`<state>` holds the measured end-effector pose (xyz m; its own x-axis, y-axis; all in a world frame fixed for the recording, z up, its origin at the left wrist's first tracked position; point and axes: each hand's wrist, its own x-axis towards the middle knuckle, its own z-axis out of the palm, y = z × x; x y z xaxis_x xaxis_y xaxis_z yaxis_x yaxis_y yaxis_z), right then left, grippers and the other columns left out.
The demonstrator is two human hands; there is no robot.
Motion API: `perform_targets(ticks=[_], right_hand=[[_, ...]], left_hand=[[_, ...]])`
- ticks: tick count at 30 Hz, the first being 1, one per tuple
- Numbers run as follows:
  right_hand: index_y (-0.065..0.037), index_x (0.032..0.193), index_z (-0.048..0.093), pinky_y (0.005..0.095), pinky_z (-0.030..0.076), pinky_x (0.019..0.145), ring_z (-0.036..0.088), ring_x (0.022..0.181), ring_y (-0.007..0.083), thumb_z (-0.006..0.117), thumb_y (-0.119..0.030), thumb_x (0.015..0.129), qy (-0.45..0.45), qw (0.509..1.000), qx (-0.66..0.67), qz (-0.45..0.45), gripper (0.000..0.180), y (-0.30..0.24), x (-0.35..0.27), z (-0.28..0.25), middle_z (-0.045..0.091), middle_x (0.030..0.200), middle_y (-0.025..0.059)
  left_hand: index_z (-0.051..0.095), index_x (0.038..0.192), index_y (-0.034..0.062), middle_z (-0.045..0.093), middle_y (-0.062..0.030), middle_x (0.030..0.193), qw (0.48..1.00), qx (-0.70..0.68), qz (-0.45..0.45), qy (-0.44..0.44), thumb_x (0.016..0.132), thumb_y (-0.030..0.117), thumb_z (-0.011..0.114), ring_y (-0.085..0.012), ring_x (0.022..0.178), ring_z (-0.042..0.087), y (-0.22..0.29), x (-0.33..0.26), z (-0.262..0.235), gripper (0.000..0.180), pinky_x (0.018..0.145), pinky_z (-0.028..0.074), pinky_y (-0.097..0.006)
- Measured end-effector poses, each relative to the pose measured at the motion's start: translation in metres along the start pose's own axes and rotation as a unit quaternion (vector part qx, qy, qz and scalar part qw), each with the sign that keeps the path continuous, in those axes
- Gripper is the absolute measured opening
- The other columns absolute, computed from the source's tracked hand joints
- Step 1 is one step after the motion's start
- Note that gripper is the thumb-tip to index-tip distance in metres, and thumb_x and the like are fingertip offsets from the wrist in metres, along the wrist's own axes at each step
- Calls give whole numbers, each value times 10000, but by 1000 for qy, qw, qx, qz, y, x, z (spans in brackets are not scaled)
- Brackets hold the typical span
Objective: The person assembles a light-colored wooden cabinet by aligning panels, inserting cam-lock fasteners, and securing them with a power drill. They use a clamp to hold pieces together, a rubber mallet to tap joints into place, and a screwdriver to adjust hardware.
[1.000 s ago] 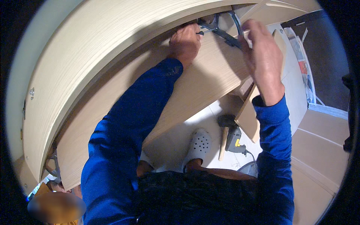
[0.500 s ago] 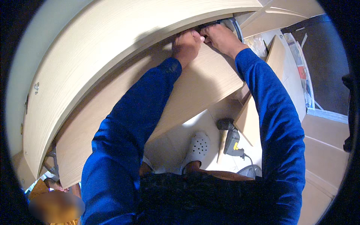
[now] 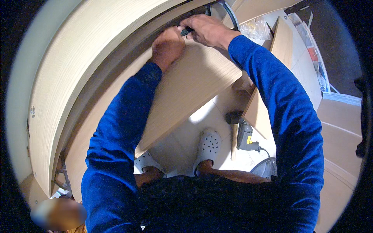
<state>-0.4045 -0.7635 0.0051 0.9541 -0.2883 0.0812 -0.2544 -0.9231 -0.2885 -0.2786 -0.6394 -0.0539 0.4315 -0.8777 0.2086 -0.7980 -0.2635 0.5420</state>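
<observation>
At the far side of the scene, the two hands are brought together over the far part of a pale wooden board [image 3: 190, 85], just below the edge of a larger pale panel [image 3: 89, 42], which is bent into a curve by the lens. A small black piece [image 3: 186, 32] is seen between the hands, partly hidden by fingers. It is held in the narrow grip of the right hand [image 3: 206, 32], whose thumb and fingers are closed about it. The left hand [image 3: 168, 46] is placed just to its left with the fingers curled in; whether anything is held in that grip cannot be told. Just far and right of the right hand, a dark curved bracket [image 3: 230, 16] is partly shown, and beyond it to the right a clear plastic bag [image 3: 255, 29] is seen near an upright pale plank [image 3: 282, 42]. Nearer, on the pale floor [image 3: 182, 139], a dark power drill [image 3: 245, 136] with a yellow patch is laid beside a black-headed mallet [image 3: 234, 117], left of a slanted board [image 3: 257, 112]. White clogs [image 3: 210, 145] are worn on the feet, and both arms are covered by blue sleeves [image 3: 120, 128]. At the near left, another person [image 3: 58, 214] is partly shown, blurred.
</observation>
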Motion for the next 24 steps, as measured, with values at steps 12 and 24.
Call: perform_targets(ticks=[12,24], right_hand=[[-49,1142,686,504,511,946,644,1100,411,656,-158,917,-45,997,-34,49,251,-4,-4,0,665,1168,208],[-98,1210,678,497,513,975,636,1168,388,647,-178,939,-37,998,6,46,284,-2,-4,0,691,1156,178]], left_hand=[[667,1128,21,697,-304,1053,997,-27,11,-65,1019,288,543,-484,1035,662,12,-2,-24,313,910,508,-560],[650,1047,3,694,-309,1042,996,-47,43,-56,1065,269,503,-499,1021,654,22,-8,-40,304,874,485,-589]])
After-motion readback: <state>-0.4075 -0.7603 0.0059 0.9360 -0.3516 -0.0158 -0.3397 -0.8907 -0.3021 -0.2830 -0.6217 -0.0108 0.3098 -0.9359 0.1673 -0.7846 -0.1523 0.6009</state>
